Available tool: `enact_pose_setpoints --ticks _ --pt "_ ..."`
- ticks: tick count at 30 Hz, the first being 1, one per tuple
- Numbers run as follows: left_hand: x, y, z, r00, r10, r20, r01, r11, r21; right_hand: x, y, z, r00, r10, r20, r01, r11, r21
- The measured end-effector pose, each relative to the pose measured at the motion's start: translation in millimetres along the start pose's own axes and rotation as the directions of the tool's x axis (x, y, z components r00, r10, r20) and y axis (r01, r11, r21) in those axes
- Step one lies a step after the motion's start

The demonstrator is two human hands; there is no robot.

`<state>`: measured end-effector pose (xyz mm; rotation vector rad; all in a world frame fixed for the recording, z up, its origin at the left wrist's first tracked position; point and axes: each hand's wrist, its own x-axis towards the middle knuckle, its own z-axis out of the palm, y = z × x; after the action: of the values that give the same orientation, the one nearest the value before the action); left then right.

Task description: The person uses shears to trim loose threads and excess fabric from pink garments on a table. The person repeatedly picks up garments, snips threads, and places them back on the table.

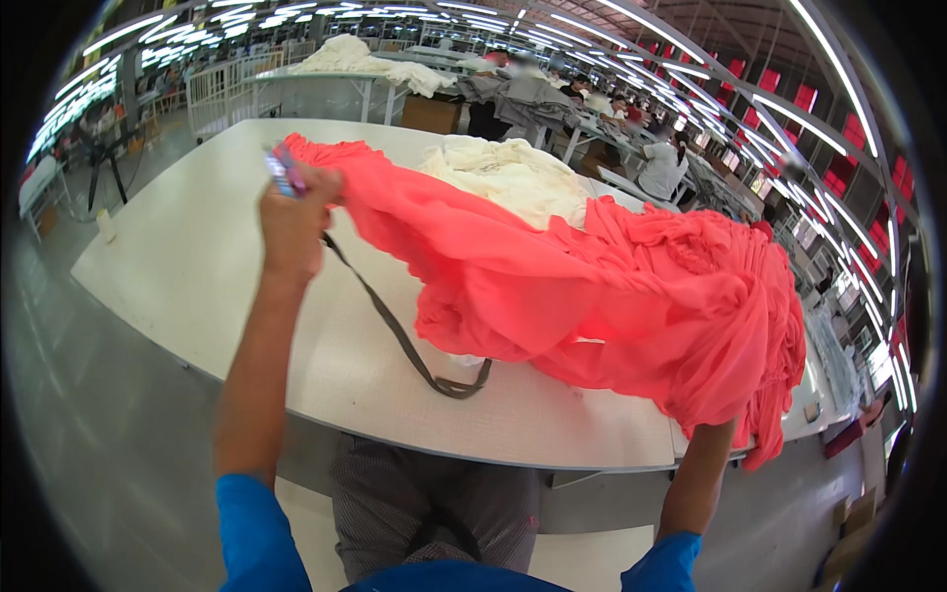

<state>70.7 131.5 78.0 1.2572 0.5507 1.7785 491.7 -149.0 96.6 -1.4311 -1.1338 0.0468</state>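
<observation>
A long piece of coral-red, gathered cloth [552, 286] stretches across the table from my left hand to a crumpled heap on the right. My left hand [294, 212] is raised and closed on its far left end. In the same fist sits a small blue and purple tool [282, 174], too blurred to name exactly. A dark strap [395, 326] hangs from near that hand and curls onto the tabletop. My right forearm [695, 479] reaches under the heap's near edge; the cloth hides that hand and its fingers.
The white table [197, 237] has rounded edges. A cream cloth pile [513, 173] lies behind the coral cloth. A small white bottle-like object [106, 226] stands at the left edge. Farther back are more tables, a cream heap [340, 56], grey cloth [523, 99] and seated people.
</observation>
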Motion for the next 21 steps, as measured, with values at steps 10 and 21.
enact_pose_setpoints --ticks 10,21 --pt "8.2 75.2 -48.4 0.986 0.002 0.168 -0.034 0.981 0.19 115.0 -2.3 90.3 0.975 -0.092 0.201 0.031 0.957 0.287" --pt "-48.5 21.0 -13.0 0.919 -0.34 0.201 0.327 0.94 0.097 145.5 88.3 134.8 0.919 -0.153 0.363 0.377 0.611 -0.697"
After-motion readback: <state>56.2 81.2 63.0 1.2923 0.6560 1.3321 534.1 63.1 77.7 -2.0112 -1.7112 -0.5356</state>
